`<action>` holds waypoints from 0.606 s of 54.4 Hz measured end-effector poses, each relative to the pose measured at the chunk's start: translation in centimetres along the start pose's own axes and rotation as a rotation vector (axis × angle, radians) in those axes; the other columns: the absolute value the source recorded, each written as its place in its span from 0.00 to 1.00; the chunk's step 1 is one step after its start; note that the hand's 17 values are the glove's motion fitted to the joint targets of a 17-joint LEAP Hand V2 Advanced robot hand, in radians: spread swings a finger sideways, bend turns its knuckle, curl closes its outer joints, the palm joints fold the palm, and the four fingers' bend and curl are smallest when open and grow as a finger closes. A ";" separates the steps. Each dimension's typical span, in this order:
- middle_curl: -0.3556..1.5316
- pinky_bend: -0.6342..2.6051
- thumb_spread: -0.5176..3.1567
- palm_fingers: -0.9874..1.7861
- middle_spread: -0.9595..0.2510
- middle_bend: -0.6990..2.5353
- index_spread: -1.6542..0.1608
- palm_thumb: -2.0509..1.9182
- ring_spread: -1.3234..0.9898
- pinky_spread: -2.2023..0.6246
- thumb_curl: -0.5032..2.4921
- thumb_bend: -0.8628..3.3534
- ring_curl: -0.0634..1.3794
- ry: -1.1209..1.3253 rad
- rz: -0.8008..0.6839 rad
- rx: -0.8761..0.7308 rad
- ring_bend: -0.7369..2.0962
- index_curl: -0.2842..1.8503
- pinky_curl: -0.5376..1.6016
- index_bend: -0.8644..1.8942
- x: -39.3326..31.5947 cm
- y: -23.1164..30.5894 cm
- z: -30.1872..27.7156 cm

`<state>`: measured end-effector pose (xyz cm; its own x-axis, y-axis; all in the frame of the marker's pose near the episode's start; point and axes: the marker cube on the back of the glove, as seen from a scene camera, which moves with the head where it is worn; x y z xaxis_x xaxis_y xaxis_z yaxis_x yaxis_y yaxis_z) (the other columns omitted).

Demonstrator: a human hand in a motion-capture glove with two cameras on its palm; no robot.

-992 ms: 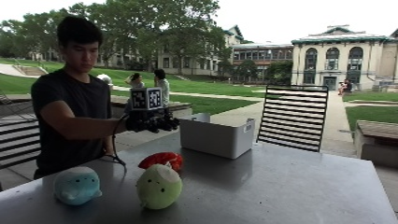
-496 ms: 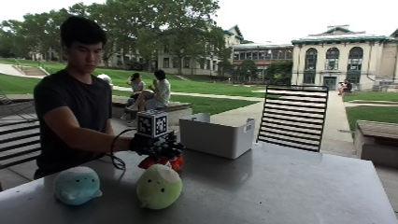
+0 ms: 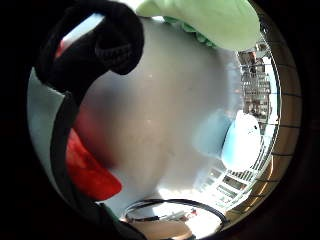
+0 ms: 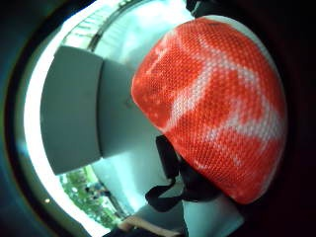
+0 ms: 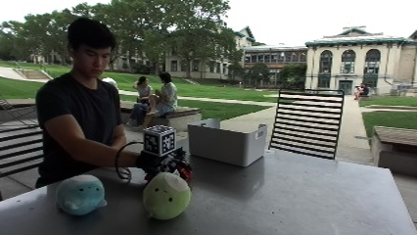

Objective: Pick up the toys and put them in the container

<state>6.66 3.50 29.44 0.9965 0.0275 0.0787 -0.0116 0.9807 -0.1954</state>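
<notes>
Black-gloved right hand point(image 5: 158, 164) is down on the red toy point(image 5: 185, 171) at lower left of the outside view, fingers wrapped over it on the table point(image 5: 293, 196). Green toy point(image 5: 167, 195) sits right in front, blue toy point(image 5: 80, 194) further left, grey container point(image 5: 228, 143) behind.

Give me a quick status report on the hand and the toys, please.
Gloved right hand down on red toy, grip unconfirmed. Green toy and blue toy on table. Container open, path unobstructed.
</notes>
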 end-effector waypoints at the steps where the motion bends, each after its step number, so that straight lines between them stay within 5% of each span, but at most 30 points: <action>1: 0.43 0.47 0.50 0.53 0.70 0.32 0.73 0.66 0.47 0.75 0.28 0.26 0.34 0.003 -0.001 0.012 0.50 0.27 0.42 0.43 0.0 0.0 -0.1; 5: 0.44 0.48 0.49 0.66 0.66 0.33 0.74 0.69 0.44 0.70 0.30 0.27 0.33 0.038 -0.005 0.079 0.53 0.26 0.41 0.42 -0.2 -0.4 -0.9; 14: 0.47 0.45 0.43 0.79 0.60 0.36 0.76 0.73 0.41 0.64 0.34 0.28 0.38 0.072 -0.003 0.172 0.60 0.29 0.41 0.43 -0.4 -0.9 -2.5; 33: 0.50 0.47 0.30 0.76 0.49 0.37 0.76 0.70 0.39 0.61 0.39 0.23 0.39 0.048 -0.035 0.365 0.63 0.34 0.44 0.43 -4.2 -0.6 -11.7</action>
<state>3.45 0.56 17.82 0.9995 -0.0083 0.0312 0.0029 0.9856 0.1689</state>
